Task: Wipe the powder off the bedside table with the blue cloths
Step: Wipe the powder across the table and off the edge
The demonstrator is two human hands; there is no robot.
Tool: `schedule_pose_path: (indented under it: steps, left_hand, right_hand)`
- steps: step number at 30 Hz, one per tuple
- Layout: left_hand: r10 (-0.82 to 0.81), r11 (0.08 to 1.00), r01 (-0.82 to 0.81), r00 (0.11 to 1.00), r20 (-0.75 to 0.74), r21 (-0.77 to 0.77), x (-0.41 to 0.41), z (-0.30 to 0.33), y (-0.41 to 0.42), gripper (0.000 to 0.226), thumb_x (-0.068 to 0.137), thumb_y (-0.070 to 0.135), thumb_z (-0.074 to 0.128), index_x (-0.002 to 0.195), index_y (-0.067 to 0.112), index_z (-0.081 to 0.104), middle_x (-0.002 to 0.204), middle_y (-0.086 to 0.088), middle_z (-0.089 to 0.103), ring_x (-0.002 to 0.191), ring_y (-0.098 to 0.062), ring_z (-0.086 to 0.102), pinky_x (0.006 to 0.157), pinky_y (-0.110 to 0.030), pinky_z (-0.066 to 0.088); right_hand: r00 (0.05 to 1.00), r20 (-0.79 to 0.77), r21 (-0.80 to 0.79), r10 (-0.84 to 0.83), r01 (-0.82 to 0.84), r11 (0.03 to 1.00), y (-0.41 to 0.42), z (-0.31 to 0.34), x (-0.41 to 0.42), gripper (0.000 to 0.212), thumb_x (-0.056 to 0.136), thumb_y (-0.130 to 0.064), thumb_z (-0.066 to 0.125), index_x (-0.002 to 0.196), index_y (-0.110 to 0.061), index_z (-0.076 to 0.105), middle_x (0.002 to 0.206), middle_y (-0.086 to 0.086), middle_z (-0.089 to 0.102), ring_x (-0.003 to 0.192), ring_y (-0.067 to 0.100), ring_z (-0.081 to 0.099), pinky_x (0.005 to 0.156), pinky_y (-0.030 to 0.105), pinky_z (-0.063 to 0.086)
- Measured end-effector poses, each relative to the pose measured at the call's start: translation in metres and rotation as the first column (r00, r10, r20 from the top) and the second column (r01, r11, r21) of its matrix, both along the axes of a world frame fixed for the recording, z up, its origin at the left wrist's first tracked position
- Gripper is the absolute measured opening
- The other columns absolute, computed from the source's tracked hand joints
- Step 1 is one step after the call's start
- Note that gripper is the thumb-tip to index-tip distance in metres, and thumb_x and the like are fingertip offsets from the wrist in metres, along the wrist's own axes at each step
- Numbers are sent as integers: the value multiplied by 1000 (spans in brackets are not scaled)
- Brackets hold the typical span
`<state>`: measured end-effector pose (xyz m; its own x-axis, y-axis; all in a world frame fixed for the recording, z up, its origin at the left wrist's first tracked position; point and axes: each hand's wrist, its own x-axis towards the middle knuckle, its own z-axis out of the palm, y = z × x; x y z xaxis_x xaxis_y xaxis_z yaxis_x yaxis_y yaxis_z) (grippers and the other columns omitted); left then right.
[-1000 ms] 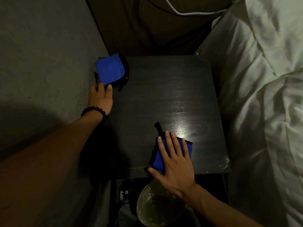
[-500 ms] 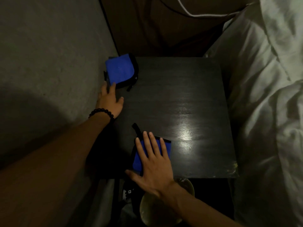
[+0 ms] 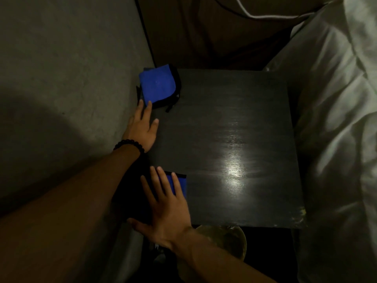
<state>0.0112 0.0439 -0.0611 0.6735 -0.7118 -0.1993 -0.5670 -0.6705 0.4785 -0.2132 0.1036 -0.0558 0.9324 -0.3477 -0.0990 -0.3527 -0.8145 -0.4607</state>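
The dark bedside table (image 3: 234, 123) fills the middle of the view. A folded blue cloth with black trim (image 3: 158, 85) lies at its far left corner. My left hand (image 3: 142, 127), with a bead bracelet at the wrist, lies flat on the table's left edge, its fingertips touching that cloth's near edge. A second blue cloth (image 3: 179, 183) lies at the near left corner, mostly covered by my right hand (image 3: 165, 207), which presses on it with fingers spread straight. Pale powder specks (image 3: 299, 216) show at the near right corner.
A grey wall (image 3: 71, 78) runs along the table's left side. White bedding (image 3: 336, 119) rises along the right. A round glassy bowl (image 3: 224, 240) sits below the table's front edge. A brown headboard with a white cable (image 3: 255, 16) stands behind.
My right hand has slid its blue cloth leftward along the table's near edge to the left corner. My left hand stays at the far cloth's near edge, fingers now straighter.
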Motion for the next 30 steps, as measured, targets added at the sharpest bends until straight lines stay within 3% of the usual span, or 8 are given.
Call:
schedule_pose_path:
  steps: [8,15,26,30]
  left_hand:
    - [39,999,-39,994,-99,-2,-5,1,-1,57,103,44,25,153,34,0,163,6,-12,149,-22,6,118,-35,5]
    - [118,991,-130,969,-219,-44,1,7,-8,52,103,44,25,153,34,12,163,8,-2,149,-21,8,119,-35,4]
    - [102,995,-99,988,-118,32,7,13,-11,50,105,37,26,153,26,20,163,-2,7,147,-26,18,118,-34,11]
    - [101,994,-96,990,-99,59,8,13,-12,50,104,38,27,152,25,23,163,-3,9,145,-28,22,118,-37,16]
  right_hand:
    - [996,-18,5,88,-88,996,9,1,13,93,91,-77,31,162,-17,20,170,11,5,156,26,-12,124,55,-5]
    - [980,-85,-65,179,-185,981,20,-4,27,93,94,-77,33,163,-18,12,171,10,5,156,27,-12,124,51,-5]
    - [925,-78,-155,372,-380,912,2,-2,10,69,102,-60,34,162,-27,21,170,5,17,157,25,10,126,47,3]
    - [916,-15,-151,400,-397,905,-7,-2,2,68,101,-57,44,160,-26,30,168,6,23,155,24,18,126,46,3]
